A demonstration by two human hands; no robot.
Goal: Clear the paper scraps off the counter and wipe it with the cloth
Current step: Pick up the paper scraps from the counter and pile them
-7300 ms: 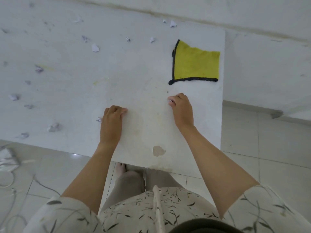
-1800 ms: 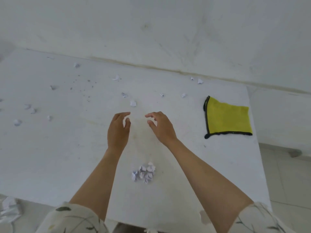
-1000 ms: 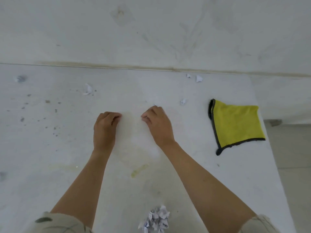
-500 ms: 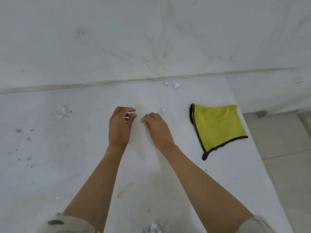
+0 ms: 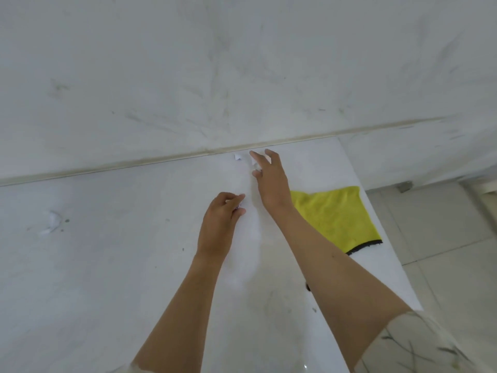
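Note:
My right hand (image 5: 270,181) reaches to the back of the white counter (image 5: 107,265), fingers spread over small paper scraps (image 5: 237,156) by the wall seam. A scrap seems pinched between its thumb and finger, partly hidden. My left hand (image 5: 222,224) rests mid-counter, fingers curled around small paper scraps (image 5: 238,207) that peek out at the fingertips. The yellow cloth (image 5: 338,216) with a black edge lies flat at the right end of the counter, just right of my right forearm. Another crumpled scrap (image 5: 52,220) lies far to the left.
A marble wall (image 5: 242,76) rises straight behind the counter. The counter's right edge (image 5: 387,238) drops to a tiled floor (image 5: 443,265). Small dark specks dot the counter surface on the left.
My right hand has stretched forward from beside the left hand to the scraps at the back wall. The left hand stayed put, curled on scraps. The view tilted up, hiding the gathered pile.

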